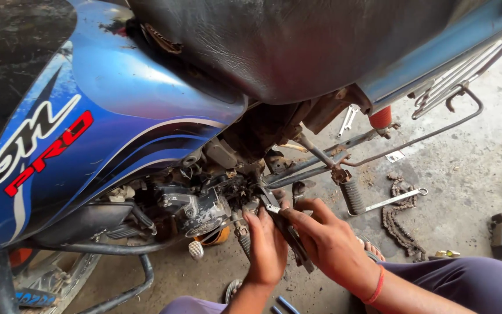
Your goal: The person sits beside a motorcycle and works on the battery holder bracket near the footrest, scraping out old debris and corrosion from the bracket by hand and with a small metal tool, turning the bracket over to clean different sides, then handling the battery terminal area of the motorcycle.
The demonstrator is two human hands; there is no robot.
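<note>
Left hand [267,249] is raised palm-in against the lower engine [201,206] of the blue motorcycle [117,87], fingers together and pressed beside a dark flat bar [289,235]. Right hand [326,241] reaches in from the right, thumb and forefinger clamped on a small metal tool [272,207] at the top of that bar. The bar runs down between both hands, just beside the footpeg [352,196]. A loose drive chain [399,224] and a spanner [391,200] lie on the concrete floor [472,174], well apart from the hands.

Soft daylight, glare on seat [297,52]; sharp focus
</note>
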